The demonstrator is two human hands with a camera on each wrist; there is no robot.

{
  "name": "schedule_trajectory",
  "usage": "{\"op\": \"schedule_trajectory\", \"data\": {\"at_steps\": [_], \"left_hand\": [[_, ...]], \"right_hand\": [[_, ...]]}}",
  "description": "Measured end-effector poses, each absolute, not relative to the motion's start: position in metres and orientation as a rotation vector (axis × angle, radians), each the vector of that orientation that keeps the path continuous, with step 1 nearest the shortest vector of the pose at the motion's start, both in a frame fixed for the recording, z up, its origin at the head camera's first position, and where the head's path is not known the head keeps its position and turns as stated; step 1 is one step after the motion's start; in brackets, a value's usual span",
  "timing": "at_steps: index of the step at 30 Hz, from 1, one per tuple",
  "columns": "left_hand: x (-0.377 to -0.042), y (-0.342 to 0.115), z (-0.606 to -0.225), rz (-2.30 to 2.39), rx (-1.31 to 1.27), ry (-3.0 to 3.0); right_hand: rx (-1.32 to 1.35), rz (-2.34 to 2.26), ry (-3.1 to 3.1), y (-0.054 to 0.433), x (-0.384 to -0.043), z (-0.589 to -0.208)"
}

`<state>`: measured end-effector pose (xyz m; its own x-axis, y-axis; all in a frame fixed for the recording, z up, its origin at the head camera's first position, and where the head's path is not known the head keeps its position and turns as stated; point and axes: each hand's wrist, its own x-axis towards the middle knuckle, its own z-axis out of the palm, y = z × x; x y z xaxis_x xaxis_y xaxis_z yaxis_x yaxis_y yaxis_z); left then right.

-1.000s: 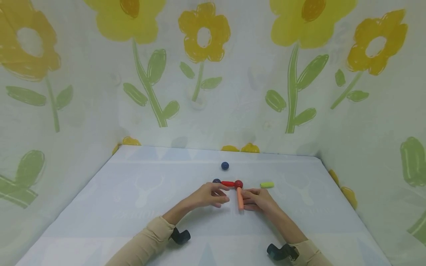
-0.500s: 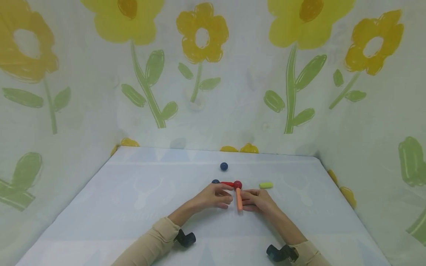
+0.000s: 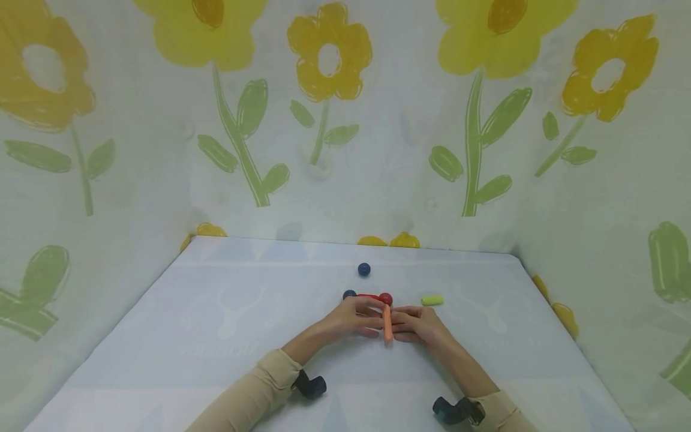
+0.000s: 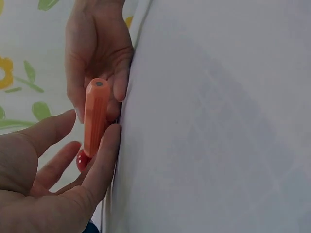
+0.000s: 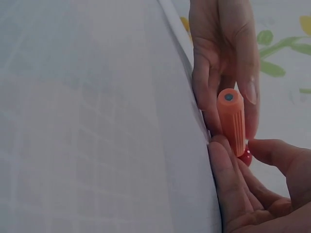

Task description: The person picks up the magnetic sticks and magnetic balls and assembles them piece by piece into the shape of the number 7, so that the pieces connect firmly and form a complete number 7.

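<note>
The head view alone takes in the full scene: a flower-printed backdrop (image 3: 378,150) around a pale worktop (image 3: 378,396), with two forearms in beige sleeves (image 3: 245,396) reaching in, a dark wrist device (image 3: 312,386) at each cuff. The left hand (image 3: 349,318) has its fingers loosely bent; the left wrist view shows its thumb and fingers well apart, pinching nothing, beside the orange rod (image 3: 387,327). The right hand (image 3: 423,325) is on the rod's other side, loosely curved, fingertips at the rod; whether it grips or merely touches, I cannot tell. The orange rod lies between both hands, pointing toward the person, its far end at the red ball (image 3: 385,298). A red rod (image 3: 368,296), partly hidden by the left hand, runs from that ball to a blue ball (image 3: 349,293). Only the head view shows the yellow-green rod (image 3: 432,300) and the rear ball, dark blue (image 3: 364,269). Both wrist views reveal a small grey-blue core (image 5: 229,97) in the orange rod's near end.
</note>
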<state>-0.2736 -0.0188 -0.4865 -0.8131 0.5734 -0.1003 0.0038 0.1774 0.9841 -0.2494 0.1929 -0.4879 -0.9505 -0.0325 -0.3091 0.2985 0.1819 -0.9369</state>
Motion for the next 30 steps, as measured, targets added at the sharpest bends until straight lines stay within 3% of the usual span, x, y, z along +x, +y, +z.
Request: {"op": "schedule_trajectory", "data": {"at_steps": [30], "left_hand": [[-0.2812, -0.0086, -0.4880, 1.671, 0.468, 2.053]], "right_hand": [[0.136, -1.876, 2.145, 0.1992, -0.2493, -0.4876]]}}
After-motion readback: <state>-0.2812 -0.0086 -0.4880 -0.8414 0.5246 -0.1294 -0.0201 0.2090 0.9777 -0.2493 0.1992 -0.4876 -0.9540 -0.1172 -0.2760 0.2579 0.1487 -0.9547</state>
